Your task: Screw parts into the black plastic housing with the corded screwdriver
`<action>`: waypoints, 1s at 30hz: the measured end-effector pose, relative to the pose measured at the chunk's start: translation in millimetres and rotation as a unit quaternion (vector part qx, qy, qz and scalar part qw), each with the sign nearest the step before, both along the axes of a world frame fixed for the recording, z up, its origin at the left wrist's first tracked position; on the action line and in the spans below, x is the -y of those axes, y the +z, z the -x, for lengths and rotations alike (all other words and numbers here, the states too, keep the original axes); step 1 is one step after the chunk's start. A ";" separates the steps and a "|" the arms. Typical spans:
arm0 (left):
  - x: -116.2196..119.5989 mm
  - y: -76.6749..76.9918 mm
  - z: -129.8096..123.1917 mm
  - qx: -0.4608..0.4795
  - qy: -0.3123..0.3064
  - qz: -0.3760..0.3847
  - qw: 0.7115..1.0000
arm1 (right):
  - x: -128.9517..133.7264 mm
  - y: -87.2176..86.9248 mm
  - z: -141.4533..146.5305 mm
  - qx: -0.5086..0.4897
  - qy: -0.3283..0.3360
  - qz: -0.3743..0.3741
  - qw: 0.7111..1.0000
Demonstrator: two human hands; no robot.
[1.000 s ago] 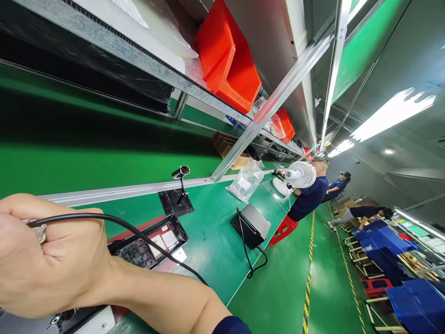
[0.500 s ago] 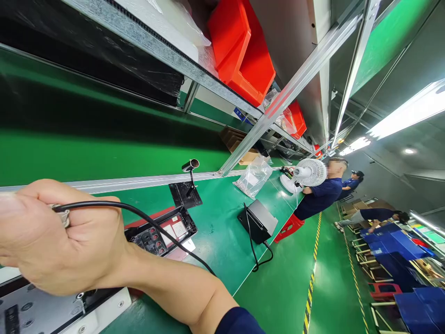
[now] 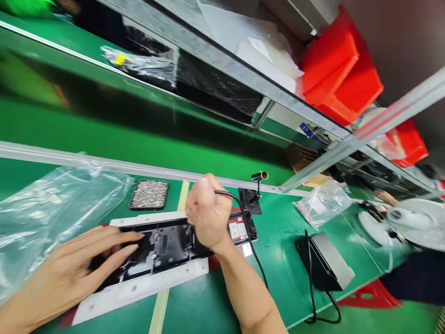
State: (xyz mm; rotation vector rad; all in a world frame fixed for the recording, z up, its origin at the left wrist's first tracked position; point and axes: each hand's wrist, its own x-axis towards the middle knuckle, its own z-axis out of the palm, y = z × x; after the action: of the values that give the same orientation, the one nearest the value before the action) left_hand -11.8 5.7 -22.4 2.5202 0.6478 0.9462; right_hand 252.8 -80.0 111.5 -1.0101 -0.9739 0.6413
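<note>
My right hand (image 3: 210, 213) is closed in a fist round a tool, mostly hidden, with a black cable (image 3: 255, 255) running from it. The fist is over the right part of a long black housing (image 3: 167, 246), which lies between white strips (image 3: 149, 284). At the left part of that housing is my left hand (image 3: 93, 255), thumb and fingers apart, fingertips at the black surface. Whether they touch a part there is unclear. Behind the housing sits a small black tray of screws (image 3: 149, 195).
A clear plastic bag (image 3: 69, 195) lies at the left. To the right are a small cylinder on a stand (image 3: 260, 176), a bag of small parts (image 3: 325, 204), a black box (image 3: 325, 262) and a white fan (image 3: 420, 222). Red bins (image 3: 342, 65) sit on the shelf above.
The view has swung left, bringing my left hand, the whole housing and the screw tray into sight. My right hand, still closed, is now over the housing and farther from the camera.
</note>
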 end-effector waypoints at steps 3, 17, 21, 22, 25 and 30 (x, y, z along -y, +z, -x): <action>-4.3 10.9 -1.2 0.007 -0.069 0.028 0.997 | 1.6 10.1 -0.5 -0.038 0.022 -0.028 0.999; 11.3 11.3 -10.1 0.028 -0.044 0.095 0.994 | 3.8 17.6 1.0 -0.032 0.022 -0.045 0.998; 13.9 16.5 -11.9 0.029 -0.037 0.114 0.992 | 4.2 18.6 1.1 -0.022 0.017 -0.036 0.999; 14.7 17.6 -12.1 0.026 -0.035 0.115 0.992 | 4.1 18.9 1.2 -0.021 0.015 -0.032 0.999; 14.6 18.8 -11.5 0.014 -0.028 0.111 0.993 | 3.6 19.9 1.3 -0.019 0.013 -0.030 0.999; 6.9 19.2 -10.9 0.009 -0.058 0.066 0.996 | 2.8 21.3 1.6 -0.021 0.014 -0.043 0.999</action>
State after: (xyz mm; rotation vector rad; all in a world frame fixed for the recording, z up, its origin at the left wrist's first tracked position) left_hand -0.9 -1.2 -3.2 2.4014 0.5337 0.8541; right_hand 251.2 -82.8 132.8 -0.9047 -0.9720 0.6350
